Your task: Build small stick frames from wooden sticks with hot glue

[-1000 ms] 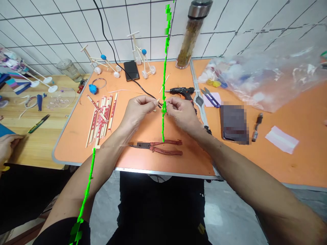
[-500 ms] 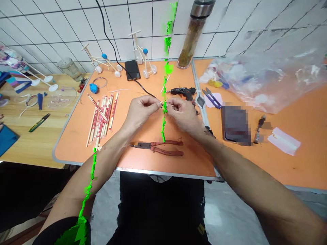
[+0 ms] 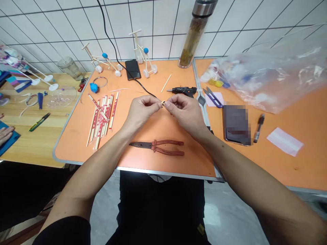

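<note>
Over the middle of the orange table, my left hand (image 3: pixel 141 112) and my right hand (image 3: pixel 187 114) meet fingertip to fingertip. Both are closed in a pinch around a tiny pale wooden stick piece (image 3: pixel 163 102), mostly hidden by the fingers. A black glue gun (image 3: pixel 182 90) lies just beyond my right hand, and a loose thin stick (image 3: pixel 166 83) is behind the fingertips. Red-handled pliers (image 3: pixel 155 147) rest between my forearms, near the table's front edge. Left of my left hand is a pile of wrapped chopsticks (image 3: pixel 102 119).
Two small stick tricycles (image 3: pixel 145 63) and a black phone (image 3: pixel 133 69) stand or lie at the back. A tall tea bottle (image 3: pixel 195 34) is by the wall. Scissors (image 3: pixel 214 97), a second phone (image 3: pixel 236 124) and a plastic bag (image 3: pixel 268 78) are right. Another person's hand (image 3: pixel 5 134) shows far left.
My right thumb and fingers now press closer together at the small stick piece. My left hand stays nearly still. Green picture streaks in the earlier frame are gone.
</note>
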{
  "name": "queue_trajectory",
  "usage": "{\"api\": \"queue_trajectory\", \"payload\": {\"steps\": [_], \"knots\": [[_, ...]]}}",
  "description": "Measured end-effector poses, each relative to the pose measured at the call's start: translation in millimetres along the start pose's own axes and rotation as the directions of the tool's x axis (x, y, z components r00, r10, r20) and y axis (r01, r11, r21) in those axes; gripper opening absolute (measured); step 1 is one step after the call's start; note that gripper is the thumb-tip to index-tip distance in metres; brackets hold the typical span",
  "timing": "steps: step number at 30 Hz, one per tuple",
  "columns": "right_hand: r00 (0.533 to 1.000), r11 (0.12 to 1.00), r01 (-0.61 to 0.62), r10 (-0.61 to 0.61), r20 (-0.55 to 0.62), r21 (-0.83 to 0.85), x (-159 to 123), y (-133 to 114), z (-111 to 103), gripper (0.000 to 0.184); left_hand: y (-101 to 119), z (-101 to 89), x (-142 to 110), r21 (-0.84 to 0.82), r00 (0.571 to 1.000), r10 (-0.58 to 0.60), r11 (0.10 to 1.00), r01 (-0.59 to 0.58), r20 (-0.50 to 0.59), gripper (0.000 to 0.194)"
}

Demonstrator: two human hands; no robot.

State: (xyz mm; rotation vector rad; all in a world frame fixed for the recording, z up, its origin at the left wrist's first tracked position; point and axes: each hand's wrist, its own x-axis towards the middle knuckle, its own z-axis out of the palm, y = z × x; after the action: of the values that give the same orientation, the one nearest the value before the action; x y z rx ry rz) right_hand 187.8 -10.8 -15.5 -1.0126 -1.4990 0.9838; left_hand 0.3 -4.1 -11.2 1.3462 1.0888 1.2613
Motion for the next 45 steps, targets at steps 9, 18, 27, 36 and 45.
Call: {"api": "queue_trajectory", "payload": {"steps": [9,18,27,36,45], "knots": [[1.0,1.0,-0.014,0.014,-0.022,-0.016,0,2,1,0.039,3,1.3,-2,-0.013,1.0,-0.002,1.0,0.002,0.005,0.018],[0.999,0.999,-0.031,0.03,-0.032,-0.028,0,0,2,0.037,1,0.4,-1,0.01,1.0,0.01,1.0,-0.01,0.007,0.025],[0.999,0.999,-0.03,0.029,-0.028,-0.029,0,1,3,0.032,3,0.6,-3,0.021,1.0,0.001,1.0,-0.001,0.005,0.023],[0.999,0.999,-0.024,0.024,-0.027,-0.02,1,2,2,0.039,4,-1.1,-1,0.023,0.999,-0.001,1.0,0.0,0.034,0.023],[0.999,0.999,-0.042,0.042,-0.023,0.024,1,1,1,0.057,12,-0.4,-2,-0.029,0.996,-0.058,0.998,0.06,0.068,0.018]]}}
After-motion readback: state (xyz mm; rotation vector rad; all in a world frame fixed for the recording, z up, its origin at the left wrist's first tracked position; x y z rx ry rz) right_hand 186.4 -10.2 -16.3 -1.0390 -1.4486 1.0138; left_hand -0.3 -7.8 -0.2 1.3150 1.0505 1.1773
